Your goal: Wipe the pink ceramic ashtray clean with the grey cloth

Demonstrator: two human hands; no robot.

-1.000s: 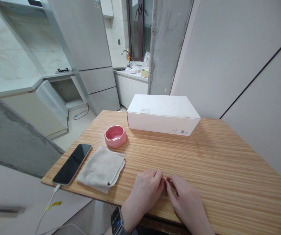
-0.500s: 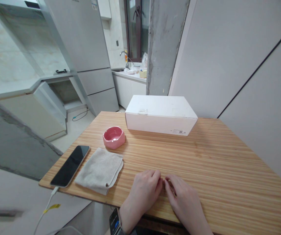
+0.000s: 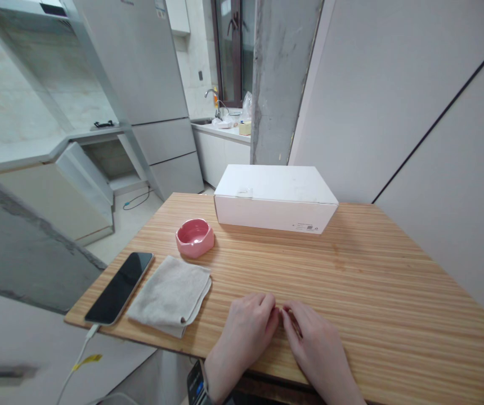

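Left hand (image 3: 250, 322) and right hand (image 3: 314, 333) are loosely curled on the table (image 3: 385, 315), can't tell if they're gripping anything. Cloth (image 3: 173, 293) just left, phone (image 3: 119, 288) past it, bowl (image 3: 195, 238) ahead-left, box (image 3: 273, 197) straight ahead.

folded grey cloth (image 3: 170, 293) flat on table (image 3: 377, 298)

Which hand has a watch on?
The left hand, the one nearer the grey cloth: a watch shows on its wrist. No watch shows on the right hand.
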